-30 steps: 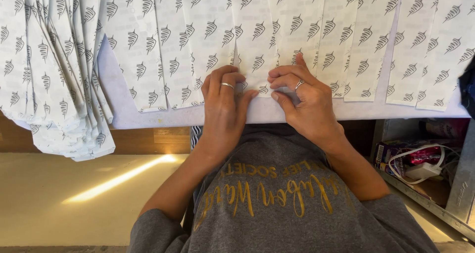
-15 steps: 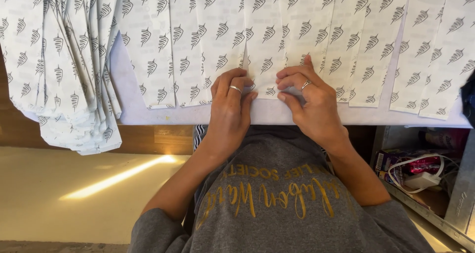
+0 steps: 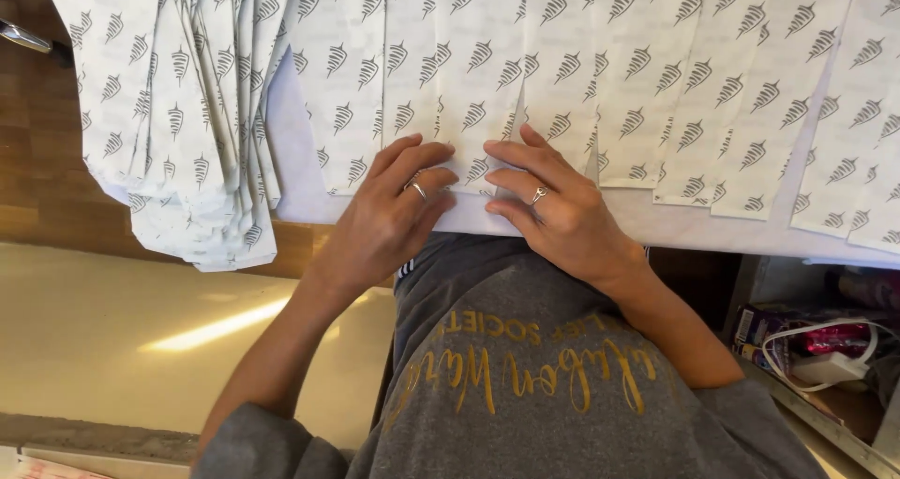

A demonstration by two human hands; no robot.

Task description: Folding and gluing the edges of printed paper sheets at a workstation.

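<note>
Both hands are flat on one printed paper sheet [image 3: 478, 156] right at the near edge of the worktop, straight in front of the person. The left hand [image 3: 394, 207] has its fingers stretched out and close together, pressing down on the sheet, ring on one finger. The right hand [image 3: 553, 207] does the same from the other side, fingers long and slightly spread, fingertips almost meeting the left ones. Neither hand grips anything, they just press. The sheet is white with rows of small dark grey leaf-like marks, and one fold or edge of it stands up a bit between the hands.

It sits in a row of overlapping sheets [image 3: 712, 113] of the same print running off to the right. On the left is a thick stack of the same paper [image 3: 187, 151], edges fanned and hanging over the table edge. Under everything lies a plain white underlay [image 3: 656, 226] on a wooden table [image 3: 37, 160]. Below is a pale cream floor [image 3: 122, 329] with a streak of light.

Lower right, a shelf holds a small purple box [image 3: 764, 324] and a coiled white cable [image 3: 825, 362]. The person wears a grey sweatshirt [image 3: 562, 404] with gold lettering.
</note>
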